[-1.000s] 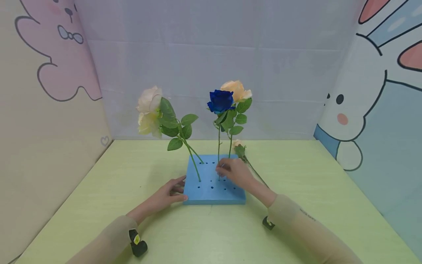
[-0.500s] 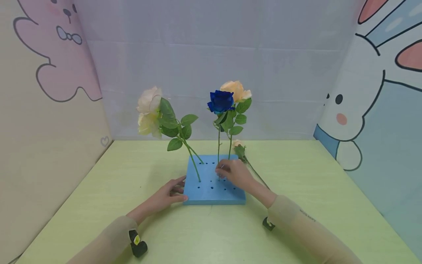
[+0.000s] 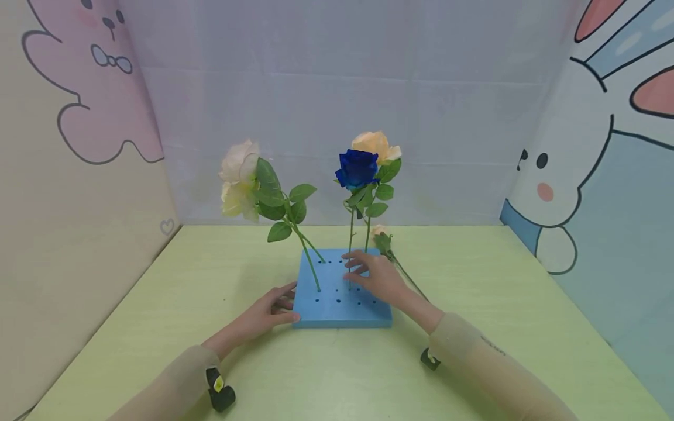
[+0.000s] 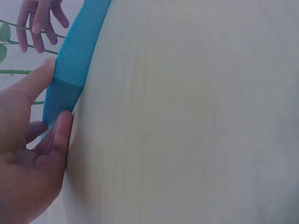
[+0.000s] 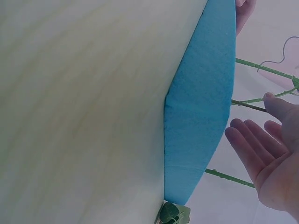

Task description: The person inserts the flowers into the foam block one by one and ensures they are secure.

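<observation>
The blue foam block (image 3: 342, 316) with rows of small holes lies on the table. My left hand (image 3: 260, 316) holds its front left corner; in the left wrist view the thumb rests at the top edge and the fingers lie low against the side. A blue rose (image 3: 358, 168) stands upright in the block. Around its stem my right hand (image 3: 380, 276) has spread fingers, with the thumb right at the stem in the right wrist view (image 5: 275, 158). Behind it stands a peach rose (image 3: 376, 145). A pale pink rose (image 3: 239, 161) and a yellow one (image 3: 237, 197) lean left from the block.
Behind the block's right side, a small peach rose (image 3: 381, 237) lies on the pale green table (image 3: 474, 280), its stem running toward my right forearm. A white curtain (image 3: 337, 88) hangs at the back. Printed side panels (image 3: 621, 234) flank the table.
My right fingers have loosened from the blue rose's stem and spread apart. The blue bloom has shifted slightly right and down. My left hand has stayed at the block.
</observation>
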`<state>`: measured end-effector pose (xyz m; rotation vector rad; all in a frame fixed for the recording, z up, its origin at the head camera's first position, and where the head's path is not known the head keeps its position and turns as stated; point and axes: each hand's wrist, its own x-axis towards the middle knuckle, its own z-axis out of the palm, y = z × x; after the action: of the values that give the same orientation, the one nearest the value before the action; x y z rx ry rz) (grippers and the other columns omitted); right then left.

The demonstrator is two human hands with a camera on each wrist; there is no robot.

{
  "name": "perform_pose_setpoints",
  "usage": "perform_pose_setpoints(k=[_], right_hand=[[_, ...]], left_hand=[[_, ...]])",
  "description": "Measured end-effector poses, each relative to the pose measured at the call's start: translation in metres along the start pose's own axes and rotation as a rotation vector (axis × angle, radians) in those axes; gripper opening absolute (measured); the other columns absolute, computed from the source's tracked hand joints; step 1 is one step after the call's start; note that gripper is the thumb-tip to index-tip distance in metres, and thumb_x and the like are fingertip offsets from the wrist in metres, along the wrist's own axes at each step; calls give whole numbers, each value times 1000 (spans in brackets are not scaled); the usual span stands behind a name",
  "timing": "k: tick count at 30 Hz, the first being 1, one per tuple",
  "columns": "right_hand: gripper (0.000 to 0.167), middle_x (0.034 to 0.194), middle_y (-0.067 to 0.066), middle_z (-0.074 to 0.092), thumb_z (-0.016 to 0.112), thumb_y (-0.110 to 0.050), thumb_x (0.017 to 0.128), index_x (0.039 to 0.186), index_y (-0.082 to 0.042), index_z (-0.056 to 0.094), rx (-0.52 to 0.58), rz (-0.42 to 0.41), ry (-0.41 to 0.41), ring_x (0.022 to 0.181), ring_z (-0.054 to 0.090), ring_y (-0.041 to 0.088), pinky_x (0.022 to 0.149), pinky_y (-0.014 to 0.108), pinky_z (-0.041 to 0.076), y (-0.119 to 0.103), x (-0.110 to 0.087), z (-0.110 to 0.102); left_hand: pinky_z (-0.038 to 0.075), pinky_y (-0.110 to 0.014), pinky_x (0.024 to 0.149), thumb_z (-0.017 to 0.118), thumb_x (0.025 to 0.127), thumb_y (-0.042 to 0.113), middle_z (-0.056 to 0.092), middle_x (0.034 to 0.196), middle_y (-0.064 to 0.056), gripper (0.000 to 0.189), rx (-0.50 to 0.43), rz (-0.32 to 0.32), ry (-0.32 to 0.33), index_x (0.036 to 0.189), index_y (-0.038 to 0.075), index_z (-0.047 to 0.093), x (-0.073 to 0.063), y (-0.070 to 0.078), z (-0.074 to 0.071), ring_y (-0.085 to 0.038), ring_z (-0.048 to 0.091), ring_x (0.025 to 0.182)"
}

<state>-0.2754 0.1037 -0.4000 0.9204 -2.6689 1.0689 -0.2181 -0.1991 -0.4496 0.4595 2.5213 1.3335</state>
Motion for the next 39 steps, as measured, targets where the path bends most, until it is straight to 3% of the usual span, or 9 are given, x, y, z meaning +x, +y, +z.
perform_pose_setpoints(k=[7,17,27,33,39], right_hand=[[51,125,10,70,73,-27,90,137,-17,56,9,-5,10,99,74,24,84,44,60,1,-1,-2],[53,127,8,69,74,-29,89,137,-18,55,0,-16,32,101,73,22,74,29,60,0,-6,-6],[53,128,10,69,74,-27,89,137,-15,55,38,-15,39,103,72,25,76,32,61,0,-9,-7],[49,128,11,68,74,-23,90,135,-12,56,127,-29,34,112,68,28,88,40,59,2,-12,-10],[44,130,13,67,71,-21,92,132,-7,60,131,-70,40,115,65,31,93,46,56,10,-17,-20]], left_hand=[[51,-31,100,71,91,36,51,142,-15,82,2,-6,11,156,8,28,0,1,0,-27,58,122],[51,-31,99,70,92,34,50,143,-18,82,-1,18,1,156,6,27,0,1,-1,-29,57,122],[50,-20,96,72,91,35,50,143,-15,83,-8,-2,6,156,8,28,2,-2,0,-27,58,122],[49,-20,96,72,90,36,50,144,-14,83,-8,-16,8,156,10,28,2,-2,1,-27,57,123],[49,-20,97,71,91,36,50,144,-15,83,-4,-5,3,156,9,28,1,-2,0,-28,57,123]])
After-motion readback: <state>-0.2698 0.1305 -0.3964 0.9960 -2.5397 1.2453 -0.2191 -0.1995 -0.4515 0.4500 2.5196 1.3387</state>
